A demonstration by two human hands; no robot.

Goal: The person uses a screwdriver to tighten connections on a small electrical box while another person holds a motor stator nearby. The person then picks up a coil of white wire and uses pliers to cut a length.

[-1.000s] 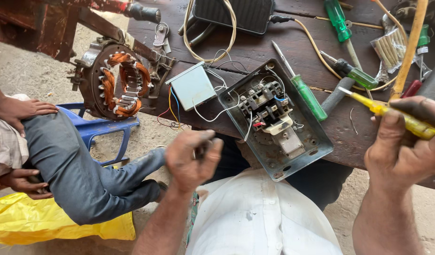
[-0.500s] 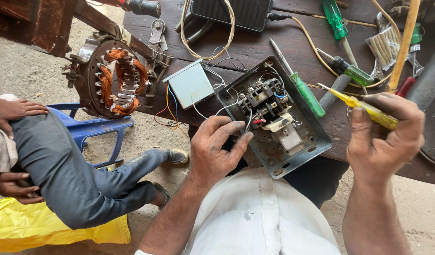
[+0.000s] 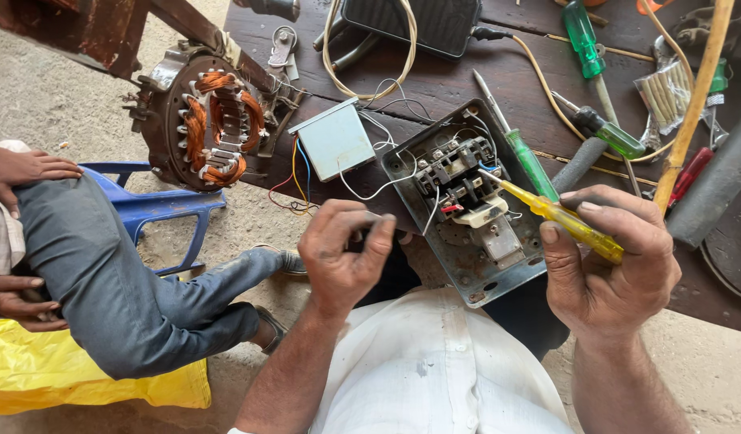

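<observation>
Over the open switch box (image 3: 467, 201) my right hand (image 3: 607, 265) grips a yellow screwdriver (image 3: 559, 215), tip at its terminals; my left hand (image 3: 345, 257) curls loosely, holding nothing I can see

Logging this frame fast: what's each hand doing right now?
Left hand: fingers curled, holding nothing visible.
Right hand: closed on the yellow screwdriver.

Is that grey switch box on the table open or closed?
Open: the switch box has no cover, so its contacts and wires show, and the yellow screwdriver tip reaches inside.
</observation>
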